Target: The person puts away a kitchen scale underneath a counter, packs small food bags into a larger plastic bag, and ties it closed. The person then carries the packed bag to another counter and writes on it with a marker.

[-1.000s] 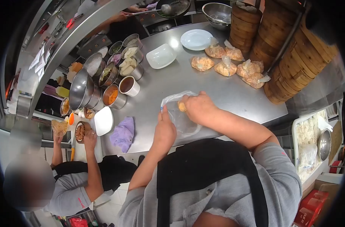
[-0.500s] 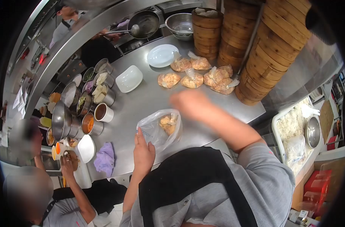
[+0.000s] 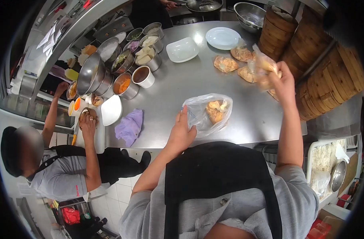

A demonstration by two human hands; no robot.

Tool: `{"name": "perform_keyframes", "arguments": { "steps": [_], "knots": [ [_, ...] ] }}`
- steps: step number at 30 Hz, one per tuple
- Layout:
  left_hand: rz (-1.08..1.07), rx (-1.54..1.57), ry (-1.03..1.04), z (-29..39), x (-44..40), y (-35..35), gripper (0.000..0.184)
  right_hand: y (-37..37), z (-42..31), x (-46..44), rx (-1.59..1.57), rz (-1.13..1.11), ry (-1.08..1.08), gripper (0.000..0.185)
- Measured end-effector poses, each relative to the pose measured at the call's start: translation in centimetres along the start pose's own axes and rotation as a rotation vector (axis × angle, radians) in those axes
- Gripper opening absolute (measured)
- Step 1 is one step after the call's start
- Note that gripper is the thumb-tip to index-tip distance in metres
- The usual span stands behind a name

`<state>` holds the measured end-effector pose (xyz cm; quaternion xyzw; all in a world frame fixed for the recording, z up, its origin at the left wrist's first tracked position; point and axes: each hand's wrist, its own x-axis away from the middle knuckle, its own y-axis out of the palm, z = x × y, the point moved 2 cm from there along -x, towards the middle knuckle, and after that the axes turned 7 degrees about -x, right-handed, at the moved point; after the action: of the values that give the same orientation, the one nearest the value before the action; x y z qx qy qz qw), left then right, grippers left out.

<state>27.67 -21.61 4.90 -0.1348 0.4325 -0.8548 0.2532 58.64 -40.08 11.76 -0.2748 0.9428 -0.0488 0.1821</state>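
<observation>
Food bag [image 3: 265, 67] gripped by right hand [image 3: 285, 83] looks blurred; left hand [image 3: 182, 133] holds plastic bag [image 3: 198, 119].

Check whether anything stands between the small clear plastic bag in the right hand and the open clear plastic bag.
Only some low, orange-filled clear plastic bags near the held bag; past them, bare silver metal counter up to the open bag.

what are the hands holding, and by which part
Left hand: the large bag, by its left edge. Right hand: a small filled bag; blur hides which part.
</observation>
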Motion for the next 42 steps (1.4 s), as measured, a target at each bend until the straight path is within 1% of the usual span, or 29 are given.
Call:
{"name": "perform_keyframes", "arguments": {
  "steps": [2,4,5,6,7,8,10,13,14,15,16,18,19,20,21,24,26,28,29,30,32,33,34,35,36,38,39,41,42],
  "knots": [
    [0.015,0.043,0.042,-1.1,-0.3,0.6,0.072,5.0,-3.9,3.3,-0.143,-0.069,-0.176,0.015],
    [0.015,0.104,0.12,-0.8,-0.7,0.9,0.074,10.6,-3.6,7.0,-0.438,-0.234,-0.091,0.023],
    [-0.008,0.148,0.063,-0.7,-0.8,0.5,0.074,12.9,-3.8,8.2,-0.152,-0.347,-0.155,0.027],
    [-0.03,0.172,0.053,-0.4,-0.7,0.3,0.075,15.3,-3.6,9.1,-0.038,-0.519,-0.266,0.027],
    [-0.053,0.197,0.043,0.0,-0.6,0.0,0.075,17.4,-1.3,10.2,0.198,-0.646,-0.033,0.023],
    [-0.031,0.16,0.01,0.3,-0.2,-0.3,0.076,17.5,-0.5,10.6,0.217,-0.616,-0.023,0.023],
    [-0.012,0.126,-0.005,0.2,-0.1,-0.7,0.078,17.3,-0.2,10.6,0.482,-0.763,0.034,0.022],
    [-0.091,0.139,-0.077,-0.4,0.4,-0.6,0.079,10.2,-2.2,6.7,0.479,-0.399,-0.25,0.018],
    [-0.092,0.143,-0.092,-0.7,0.3,-0.1,0.079,7.1,-3.3,5.0,0.704,-0.316,-0.114,0.019],
    [-0.034,0.073,0.007,-1.2,0.2,0.3,0.079,4.4,-2.2,3.2,0.972,-0.255,0.047,0.022],
    [0.027,-0.009,0.088,-1.7,0.5,0.1,0.079,1.3,2.1,1.3,1.033,-0.168,-0.007,0.028],
    [-0.027,0.108,0.021,-0.4,0.8,-0.8,0.078,-2.4,7.3,0.2,1.296,-0.181,0.244,0.043],
    [-0.043,0.137,0.002,-0.3,0.9,-0.9,0.079,-4.2,11.9,0.5,1.405,-0.241,0.24,0.042],
    [-0.025,0.122,-0.035,-0.4,1.0,-1.1,0.079,-4.1,11.2,1.3,1.37,-0.197,0.048,0.036],
    [-0.04,0.111,-0.028,-0.3,1.0,-1.2,0.08,-4.4,11.8,1.5,1.259,-0.095,-0.026,0.032],
    [-0.081,0.121,-0.045,0.1,1.5,-1.6,0.081,-3.9,10.0,2.1,1.032,-0.078,0.077,0.029],
    [-0.106,0.147,-0.06,0.2,1.3,-1.7,0.082,-2.0,6.9,3.1,0.526,-0.056,0.161,0.035],
    [-0.118,0.127,-0.045,0.1,1.5,-1.6,0.081,2.4,1.5,5.3,0.047,0.007,0.1,0.046],
    [-0.128,0.129,-0.045,0.1,1.7,-1.5,0.081,5.1,-2.3,7.0,-0.258,-0.06,0.231,0.05],
    [-0.117,0.152,-0.046,0.2,1.8,-1.5,0.081,7.5,-3.0,7.7,-0.31,-0.159,0.025,0.052],
    [-0.104,0.174,-0.032,0.1,1.8,-1.4,0.081,12.4,-3.4,9.5,-0.191,-0.291,-0.184,0.044],
    [0.015,0.162,0.04,-0.3,1.9,-1.2,0.081,15.0,-3.6,10.4,-0.11,-0.434,-0.07,0.038],
    [0.129,0.156,0.12,-0.4,2.1,-1.2,0.081,17.5,-3.6,10.8,0.0,-0.57,-0.087,0.027],
    [0.115,0.169,0.155,-0.1,2.0,-1.2,0.081,20.6,-3.6,10.5,0.462,-0.998,0.047,0.023],
    [0.118,0.171,0.195,0.2,2.0,-1.3,0.081,21.7,-3.1,11.5,0.607,-1.066,0.157,0.028],
    [0.101,0.201,0.207,0.6,2.3,-1.4,0.081,23.8,-2.1,11.7,0.74,-1.075,0.366,0.03],
    [0.091,0.218,0.208,0.6,2.3,-1.6,0.081,23.0,-2.1,11.6,0.759,-1.038,0.384,0.03],
    [0.112,0.202,0.193,0.4,2.3,-2.2,0.082,22.1,-2.9,11.0,0.666,-0.929,0.051,0.02],
    [0.15,0.169,0.171,0.1,2.2,-2.6,0.082,20.4,-3.3,9.6,0.648,-0.925,0.075,0.02]
  ]
}}
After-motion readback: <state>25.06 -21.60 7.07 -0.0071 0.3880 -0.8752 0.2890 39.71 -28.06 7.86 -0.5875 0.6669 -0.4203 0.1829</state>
